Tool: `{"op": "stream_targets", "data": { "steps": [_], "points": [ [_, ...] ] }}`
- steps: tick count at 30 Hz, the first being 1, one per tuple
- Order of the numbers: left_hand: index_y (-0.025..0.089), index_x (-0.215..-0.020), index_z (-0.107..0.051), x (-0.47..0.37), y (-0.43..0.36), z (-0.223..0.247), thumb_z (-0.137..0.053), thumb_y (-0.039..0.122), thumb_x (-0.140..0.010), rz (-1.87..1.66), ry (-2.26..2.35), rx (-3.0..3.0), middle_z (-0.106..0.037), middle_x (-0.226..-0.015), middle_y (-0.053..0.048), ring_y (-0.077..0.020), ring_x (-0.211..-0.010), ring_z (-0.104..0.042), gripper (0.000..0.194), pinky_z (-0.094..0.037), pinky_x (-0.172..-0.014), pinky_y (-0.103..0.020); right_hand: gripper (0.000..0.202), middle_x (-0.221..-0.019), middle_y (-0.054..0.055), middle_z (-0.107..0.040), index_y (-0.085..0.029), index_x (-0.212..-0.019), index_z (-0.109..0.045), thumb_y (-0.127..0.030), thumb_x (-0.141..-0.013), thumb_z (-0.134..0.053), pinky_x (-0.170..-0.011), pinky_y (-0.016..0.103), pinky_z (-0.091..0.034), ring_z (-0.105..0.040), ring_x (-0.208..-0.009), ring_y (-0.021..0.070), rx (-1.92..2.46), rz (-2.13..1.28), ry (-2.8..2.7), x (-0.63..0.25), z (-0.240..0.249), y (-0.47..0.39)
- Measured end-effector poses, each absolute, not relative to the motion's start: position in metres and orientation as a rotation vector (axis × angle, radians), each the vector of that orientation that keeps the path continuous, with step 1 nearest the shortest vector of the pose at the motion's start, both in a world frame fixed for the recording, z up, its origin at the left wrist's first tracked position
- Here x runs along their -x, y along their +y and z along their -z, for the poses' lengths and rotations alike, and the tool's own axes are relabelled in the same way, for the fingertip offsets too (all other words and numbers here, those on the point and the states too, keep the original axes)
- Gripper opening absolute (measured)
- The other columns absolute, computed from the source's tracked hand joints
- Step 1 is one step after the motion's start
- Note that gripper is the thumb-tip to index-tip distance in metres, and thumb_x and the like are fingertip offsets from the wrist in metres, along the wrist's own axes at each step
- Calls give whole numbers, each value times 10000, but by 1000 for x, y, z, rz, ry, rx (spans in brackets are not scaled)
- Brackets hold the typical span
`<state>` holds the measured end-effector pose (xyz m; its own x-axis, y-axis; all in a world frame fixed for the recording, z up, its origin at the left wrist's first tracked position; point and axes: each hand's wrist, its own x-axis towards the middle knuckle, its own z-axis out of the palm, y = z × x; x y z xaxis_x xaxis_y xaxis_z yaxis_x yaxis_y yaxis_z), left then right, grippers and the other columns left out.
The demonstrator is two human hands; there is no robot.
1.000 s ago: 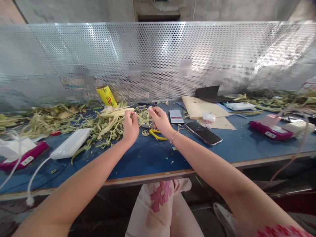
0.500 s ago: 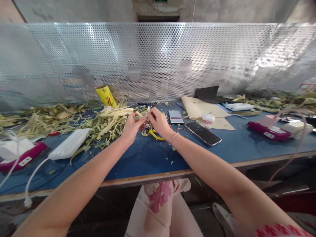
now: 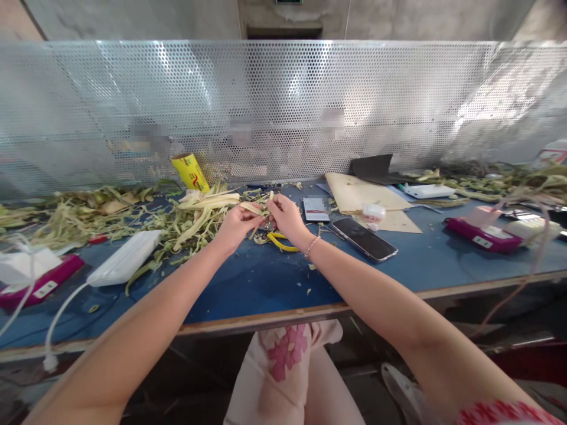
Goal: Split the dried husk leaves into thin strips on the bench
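Observation:
My left hand (image 3: 237,227) is closed in a pinch on a pale dried husk strip (image 3: 251,208), which sticks up past the fingers. Right beside it, my right hand (image 3: 287,219) pinches the strip's other part, fingertips close to the left ones. Fine detail between the fingertips is too small to make out. Just below the hands lies a tool with yellow handles (image 3: 283,244), its far end covered by the fingers. A tangled heap of dried husks (image 3: 195,221) spreads out to the left of my left hand.
A yellow cardboard tube (image 3: 190,172) leans behind the heap. Right of my hands are a small screen device (image 3: 316,209), a black phone (image 3: 365,239), an earphone case (image 3: 373,212) and brown paper (image 3: 354,192). A white power brick (image 3: 126,260) lies left; a perforated metal screen (image 3: 283,106) stands behind.
Both hands have shifted slightly, the left fingers turning so more of the husk strip shows above them. The yellow-handled tool appears nudged a little to the right.

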<state>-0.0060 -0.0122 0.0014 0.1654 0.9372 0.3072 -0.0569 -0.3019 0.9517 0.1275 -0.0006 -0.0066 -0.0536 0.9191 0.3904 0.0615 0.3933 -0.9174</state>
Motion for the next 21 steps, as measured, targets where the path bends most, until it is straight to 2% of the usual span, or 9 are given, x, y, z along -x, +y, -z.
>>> {"op": "stream_targets", "data": {
  "steps": [4,11,15,21],
  "points": [
    [133,-795,-604,4,-13,-1,-767,288,-497,-1311,895,-1451,-664,-681,-20,-145,-661,-621,373,-499,-743,-317,176,-465,-78,-400,-212,-674,-388,-292,-827,-423,-420,198,-327,-385,-379,72,954,-924,-1461,-128,7,1],
    [137,-636,-571,-1,-20,-5,-659,324,-631,-1312,1060,-1320,-593,-550,-10,-133,-530,-567,207,-482,-600,-296,218,-511,-54,-382,-210,-602,-333,-256,-789,-436,-552,225,-308,-373,-503,97,1004,-388,-1710,-131,7,-6],
    [153,-554,-545,4,-12,-1,-577,279,-701,-1279,1264,-1609,-563,-506,1,-149,-512,-557,196,-459,-576,-283,205,-524,-46,-389,-204,-593,-359,-240,-776,-443,-542,225,-271,-353,-512,99,1009,-309,-1825,-131,9,-5],
    [167,-556,-579,11,-10,-4,-546,225,-720,-1089,1380,-1940,-598,-536,-24,-172,-526,-564,178,-416,-541,-257,151,-561,-18,-447,-192,-636,-458,-170,-785,-447,-549,233,-248,-377,-534,115,1017,-170,-1956,-131,15,-2]
  ]
}}
